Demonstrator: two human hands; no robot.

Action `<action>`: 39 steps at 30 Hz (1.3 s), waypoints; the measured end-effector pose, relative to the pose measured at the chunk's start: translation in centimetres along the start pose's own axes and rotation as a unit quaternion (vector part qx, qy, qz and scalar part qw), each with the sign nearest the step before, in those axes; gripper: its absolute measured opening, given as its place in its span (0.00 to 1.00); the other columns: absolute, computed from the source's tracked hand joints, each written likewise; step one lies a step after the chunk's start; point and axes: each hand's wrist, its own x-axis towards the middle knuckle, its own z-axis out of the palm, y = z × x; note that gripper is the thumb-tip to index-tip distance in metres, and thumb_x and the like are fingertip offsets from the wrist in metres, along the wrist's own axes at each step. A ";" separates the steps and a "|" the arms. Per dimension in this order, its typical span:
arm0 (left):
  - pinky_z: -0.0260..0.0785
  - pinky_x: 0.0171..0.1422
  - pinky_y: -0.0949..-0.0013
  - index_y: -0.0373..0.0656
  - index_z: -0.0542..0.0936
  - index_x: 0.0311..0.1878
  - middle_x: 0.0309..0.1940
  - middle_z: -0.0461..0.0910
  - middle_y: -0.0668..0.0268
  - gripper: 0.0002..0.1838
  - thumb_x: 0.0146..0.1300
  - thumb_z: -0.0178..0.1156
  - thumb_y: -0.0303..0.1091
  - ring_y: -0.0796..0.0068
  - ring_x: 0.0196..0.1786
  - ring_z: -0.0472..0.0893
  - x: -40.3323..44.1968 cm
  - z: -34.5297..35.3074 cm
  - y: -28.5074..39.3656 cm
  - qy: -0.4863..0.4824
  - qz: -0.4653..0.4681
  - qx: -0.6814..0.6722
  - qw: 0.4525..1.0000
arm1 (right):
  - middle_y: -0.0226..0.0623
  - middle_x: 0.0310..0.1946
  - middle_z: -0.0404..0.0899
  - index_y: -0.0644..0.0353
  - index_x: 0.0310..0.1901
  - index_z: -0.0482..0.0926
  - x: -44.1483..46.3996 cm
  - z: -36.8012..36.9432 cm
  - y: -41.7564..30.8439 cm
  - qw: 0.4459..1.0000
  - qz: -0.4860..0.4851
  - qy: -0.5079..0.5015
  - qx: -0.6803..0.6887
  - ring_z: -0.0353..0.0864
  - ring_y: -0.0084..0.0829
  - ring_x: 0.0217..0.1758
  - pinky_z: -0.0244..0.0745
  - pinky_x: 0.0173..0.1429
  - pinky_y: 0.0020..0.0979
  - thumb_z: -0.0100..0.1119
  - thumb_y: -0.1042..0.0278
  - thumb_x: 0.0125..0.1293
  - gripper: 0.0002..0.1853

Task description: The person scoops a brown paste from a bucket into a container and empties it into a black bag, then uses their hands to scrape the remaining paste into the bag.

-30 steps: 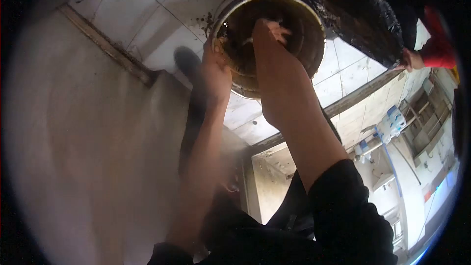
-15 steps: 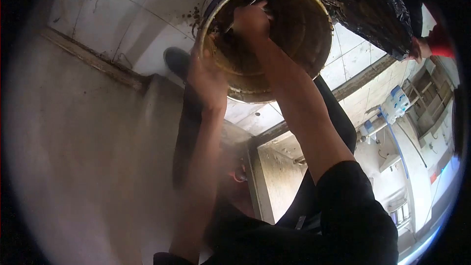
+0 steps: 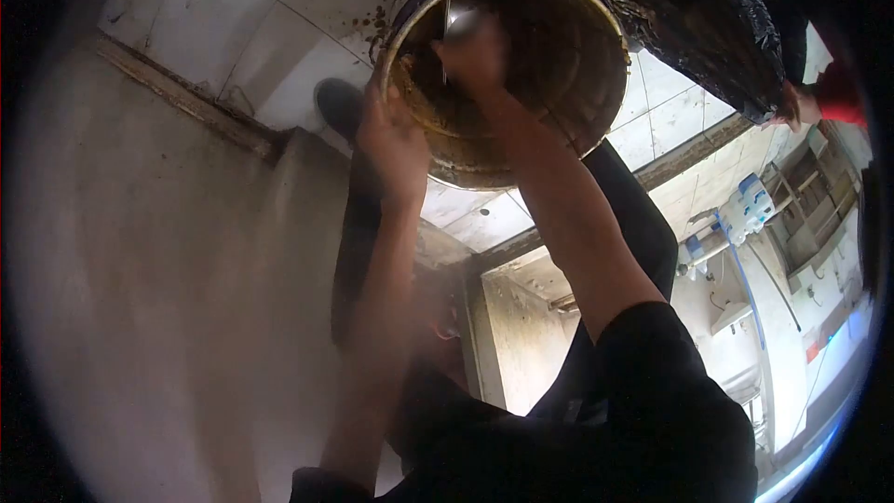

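A large round metal bucket (image 3: pixel 577 112) is tilted so that its mouth faces me, its inner wall coated with brown residue. My left hand (image 3: pixel 396 140) grips the bucket's rim on the left side. Inside the bucket, my right hand (image 3: pixel 473 54) is closed round a shiny, flat metal tool (image 3: pixel 449 19), partly blurred and half hidden by the fingers. Dark brown matter (image 3: pixel 424 79) lies in the bucket near the right hand.
At the upper right a co-worker's hand (image 3: pixel 796 104) in a red sleeve holds a black plastic bag (image 3: pixel 684 19). Brown drops spot the white floor tiles (image 3: pixel 279 47). A dark shoe (image 3: pixel 337 104) is left of the bucket. A blue-and-white container (image 3: pixel 747 210) stands at right.
Over the last second my right hand has moved left and up inside the bucket, and the metal tool has come into view. The bucket's mouth has turned more towards me.
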 end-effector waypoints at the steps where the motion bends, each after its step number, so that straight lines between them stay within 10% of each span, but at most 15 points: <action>1: 0.69 0.59 0.65 0.37 0.70 0.61 0.51 0.77 0.52 0.20 0.67 0.45 0.17 0.64 0.54 0.77 0.4 -0.2 2.0 0.018 0.044 0.033 0.998 | 0.51 0.74 0.46 0.59 0.74 0.52 -0.2 -0.7 0.2 0.994 0.058 -0.086 0.019 0.46 0.58 0.76 0.45 0.77 0.49 0.43 0.31 0.64 0.47; 3: 0.70 0.55 0.61 0.40 0.72 0.62 0.50 0.79 0.48 0.19 0.69 0.47 0.23 0.51 0.54 0.79 1.0 -0.1 1.9 0.044 0.093 0.069 0.992 | 0.65 0.72 0.38 0.68 0.72 0.36 2.2 2.1 1.0 0.995 0.040 -0.055 0.079 0.43 0.64 0.75 0.49 0.75 0.49 0.54 0.37 0.60 0.55; 5: 0.66 0.63 0.69 0.33 0.69 0.61 0.53 0.74 0.55 0.23 0.62 0.44 0.10 0.72 0.56 0.74 0.0 0.0 -0.6 -0.014 -0.004 -0.063 0.998 | 0.74 0.71 0.37 0.74 0.72 0.32 3.9 3.4 0.9 0.998 0.002 -0.054 0.017 0.43 0.69 0.74 0.50 0.75 0.49 0.58 0.40 0.59 0.59; 7: 0.68 0.62 0.68 0.33 0.70 0.60 0.51 0.75 0.53 0.21 0.64 0.44 0.12 0.71 0.55 0.75 -0.7 -0.5 -0.7 -0.019 -0.013 0.017 1.000 | 0.70 0.69 0.47 0.66 0.69 0.54 4.6 3.2 1.3 0.980 -0.093 -0.022 -0.175 0.51 0.75 0.69 0.51 0.73 0.56 0.54 0.51 0.64 0.39; 11: 0.71 0.55 0.66 0.33 0.72 0.58 0.46 0.79 0.52 0.14 0.71 0.47 0.22 0.68 0.50 0.80 -0.1 -0.2 0.4 0.002 -0.011 0.073 0.997 | 0.64 0.64 0.61 0.53 0.62 0.71 3.9 2.4 3.0 0.702 -0.317 0.185 -0.611 0.63 0.74 0.63 0.58 0.66 0.62 0.50 0.64 0.67 0.22; 15: 0.71 0.53 0.65 0.34 0.73 0.58 0.44 0.80 0.55 0.14 0.73 0.49 0.28 0.68 0.48 0.81 0.3 0.0 -0.3 0.005 0.016 0.046 0.999 | 0.62 0.59 0.67 0.53 0.62 0.70 3.2 0.7 1.0 0.829 -0.288 0.088 -0.471 0.67 0.68 0.60 0.63 0.63 0.59 0.52 0.56 0.66 0.24; 17: 0.72 0.52 0.66 0.35 0.73 0.59 0.45 0.81 0.55 0.15 0.73 0.49 0.29 0.70 0.47 0.80 0.4 0.5 -0.5 0.035 0.049 0.012 0.998 | 0.60 0.57 0.69 0.51 0.64 0.68 5.1 3.6 2.2 0.900 -0.252 0.293 -0.200 0.70 0.62 0.57 0.64 0.59 0.61 0.54 0.50 0.64 0.28; 20: 0.71 0.53 0.67 0.35 0.73 0.59 0.46 0.80 0.56 0.15 0.72 0.49 0.26 0.72 0.48 0.79 0.1 0.7 0.1 0.041 0.055 -0.017 0.997 | 0.62 0.57 0.68 0.48 0.68 0.60 5.9 3.0 2.3 0.813 -0.284 0.116 -0.495 0.69 0.61 0.58 0.64 0.59 0.61 0.55 0.45 0.62 0.35; 24: 0.71 0.54 0.68 0.35 0.74 0.59 0.47 0.80 0.59 0.15 0.71 0.50 0.26 0.74 0.49 0.78 -0.8 1.0 -0.9 0.040 0.001 -0.244 0.969 | 0.66 0.57 0.66 0.46 0.70 0.57 2.3 -0.3 1.6 0.801 -0.372 0.137 -0.450 0.68 0.62 0.61 0.65 0.60 0.60 0.55 0.48 0.62 0.36; 26: 0.70 0.54 0.69 0.34 0.74 0.58 0.46 0.80 0.60 0.15 0.71 0.48 0.25 0.74 0.48 0.78 -0.2 1.0 -1.4 0.068 0.067 -0.065 0.993 | 0.67 0.54 0.69 0.45 0.71 0.56 2.8 -0.1 1.5 0.883 -0.309 0.051 -0.349 0.66 0.62 0.62 0.68 0.59 0.59 0.57 0.50 0.60 0.38; 30: 0.70 0.53 0.70 0.34 0.74 0.57 0.45 0.81 0.59 0.15 0.70 0.47 0.23 0.74 0.47 0.79 -0.3 1.3 -2.3 0.071 0.062 -0.088 0.992 | 0.61 0.47 0.74 0.46 0.72 0.55 6.1 3.1 5.1 0.821 -0.409 0.178 -0.355 0.74 0.51 0.55 0.74 0.52 0.53 0.60 0.52 0.58 0.41; 33: 0.70 0.53 0.70 0.34 0.74 0.57 0.45 0.80 0.60 0.15 0.70 0.47 0.23 0.74 0.47 0.78 -0.1 0.9 -0.9 0.078 0.085 -0.047 0.992 | 0.54 0.45 0.77 0.48 0.74 0.51 13.2 4.7 7.4 0.251 -0.230 0.689 -0.640 0.77 0.42 0.44 0.77 0.47 0.45 0.58 0.59 0.57 0.42; 34: 0.69 0.58 0.69 0.38 0.72 0.61 0.53 0.77 0.58 0.24 0.61 0.45 0.15 0.70 0.55 0.76 -0.5 0.6 -0.5 0.055 0.047 -0.064 0.995 | 0.54 0.45 0.77 0.48 0.73 0.52 13.4 4.2 7.2 0.301 -0.320 0.638 -0.632 0.77 0.43 0.44 0.77 0.47 0.45 0.57 0.59 0.57 0.42; 36: 0.68 0.64 0.68 0.42 0.70 0.66 0.60 0.75 0.55 0.35 0.53 0.43 0.07 0.66 0.63 0.74 -0.5 0.8 -0.4 0.035 0.015 -0.086 0.996 | 0.54 0.45 0.77 0.48 0.72 0.54 11.6 2.2 5.7 0.632 -0.580 0.236 -0.457 0.77 0.44 0.44 0.77 0.47 0.45 0.57 0.60 0.56 0.41; 39: 0.66 0.67 0.67 0.40 0.69 0.67 0.62 0.73 0.56 0.39 0.48 0.41 0.05 0.66 0.65 0.73 -1.1 1.3 -1.9 0.060 0.040 -0.095 0.993 | 0.54 0.45 0.77 0.49 0.71 0.57 11.5 1.1 4.4 0.662 -0.621 0.115 -0.404 0.78 0.46 0.44 0.76 0.47 0.46 0.56 0.62 0.55 0.39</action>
